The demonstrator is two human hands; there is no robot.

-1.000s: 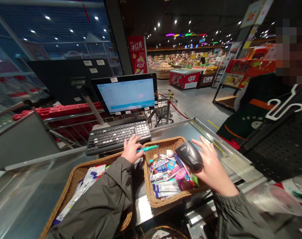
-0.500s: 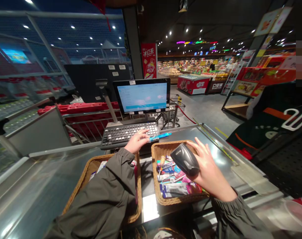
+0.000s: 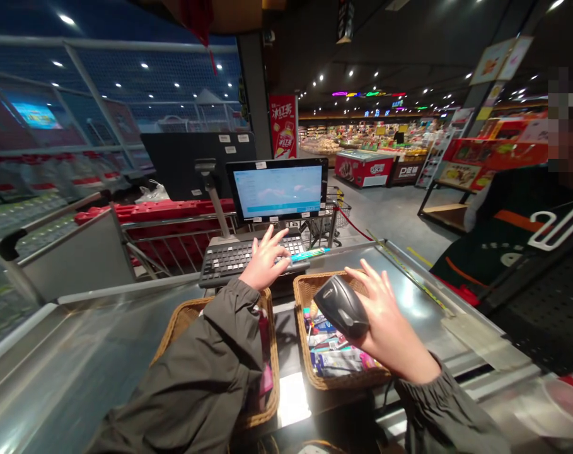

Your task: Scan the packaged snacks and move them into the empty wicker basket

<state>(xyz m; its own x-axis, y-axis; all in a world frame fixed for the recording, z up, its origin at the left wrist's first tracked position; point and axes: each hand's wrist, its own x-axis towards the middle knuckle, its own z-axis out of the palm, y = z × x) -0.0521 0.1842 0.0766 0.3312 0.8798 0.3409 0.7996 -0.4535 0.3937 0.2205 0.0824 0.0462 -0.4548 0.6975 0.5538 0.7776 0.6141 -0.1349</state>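
Observation:
My left hand (image 3: 264,260) is over the right part of the black keyboard (image 3: 229,257), fingers spread. By its fingertips, a blue pen-like item (image 3: 309,254) lies at the keyboard's right edge; whether they touch is unclear. My right hand (image 3: 385,315) holds a black scanner (image 3: 341,307), some of its fingers stretched out, above the right wicker basket (image 3: 309,376). Small colorful packages, one of them a white and blue packet (image 3: 338,364), fill that basket. My left sleeve covers much of the left wicker basket (image 3: 275,378), where something pink shows.
Behind the keyboard stands a lit monitor (image 3: 281,192), with a dark second screen (image 3: 196,165) to its left. The metal counter (image 3: 92,353) runs across. At the right are a person in dark clothing (image 3: 503,214) and a white hanger (image 3: 558,221).
My left hand has lifted off the blue item, its fingers now spread higher over the keyboard. The scanner in my right hand has shifted slightly left. The whole view has moved a little.

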